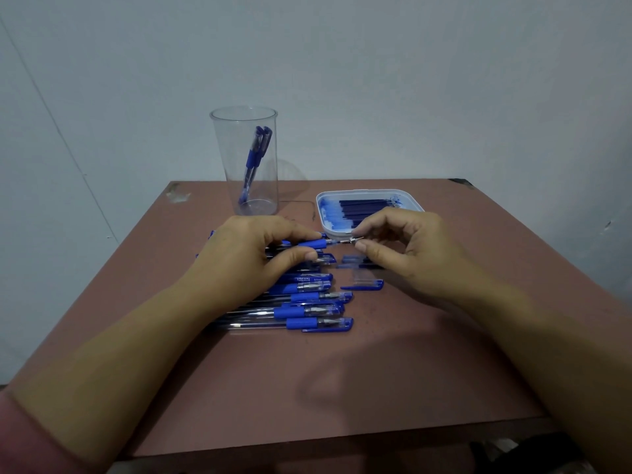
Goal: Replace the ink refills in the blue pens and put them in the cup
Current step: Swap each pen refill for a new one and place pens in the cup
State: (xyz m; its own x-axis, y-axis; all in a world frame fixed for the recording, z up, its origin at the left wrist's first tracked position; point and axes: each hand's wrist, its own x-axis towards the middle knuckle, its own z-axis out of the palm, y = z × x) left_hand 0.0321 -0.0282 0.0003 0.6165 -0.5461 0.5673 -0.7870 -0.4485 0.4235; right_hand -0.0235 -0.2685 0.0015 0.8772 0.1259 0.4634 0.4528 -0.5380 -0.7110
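Surface: the brown counter (342, 388) carries all items. At its far left stands the clear cup (225, 159), upright, with two blue pens inside. At far right, just behind the right hand (407, 241), sits the white tray (321, 213) of refills. The row of pens (307, 304) lies under and beside the left hand (246, 248).

The left hand grips the held pen (313, 243) by its blue sleeve, and the right hand pinches its metal tip (352, 239). The pen's long axis runs left to right, tip rightward.

Assessment: the tip likely comes away rightward. The right hand is nearer the refills.

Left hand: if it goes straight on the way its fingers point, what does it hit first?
Likely the right hand, which pinches the tip of the pen that the left hand holds; depth is unclear.
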